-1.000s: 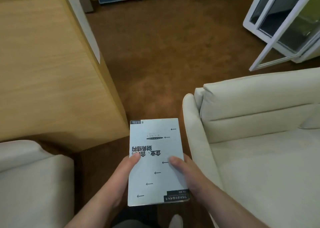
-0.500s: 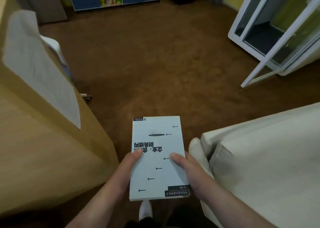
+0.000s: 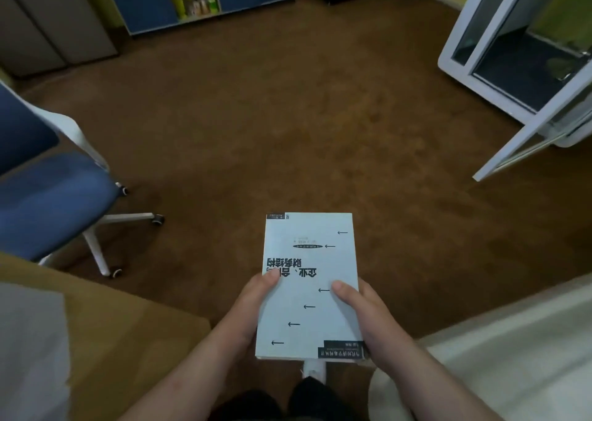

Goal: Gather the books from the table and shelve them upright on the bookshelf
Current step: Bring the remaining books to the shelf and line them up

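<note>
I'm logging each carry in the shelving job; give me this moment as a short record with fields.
held: one white book, cover up, title upside down to the camera
left hand: grips the book's left edge, thumb on cover
right hand: grips its right edge, thumb on cover
floor: brown carpet
left of view: blue office chair, wooden table corner
ahead: blue cabinet
right of view: open white glass door, pale sofa

The bare left forearm and right forearm reach forward and converge. The left hand grips a book's left edge, thumb flat on the cover, fingers hidden beneath. The right hand grips the opposite edge the same way, level with the left.
</note>
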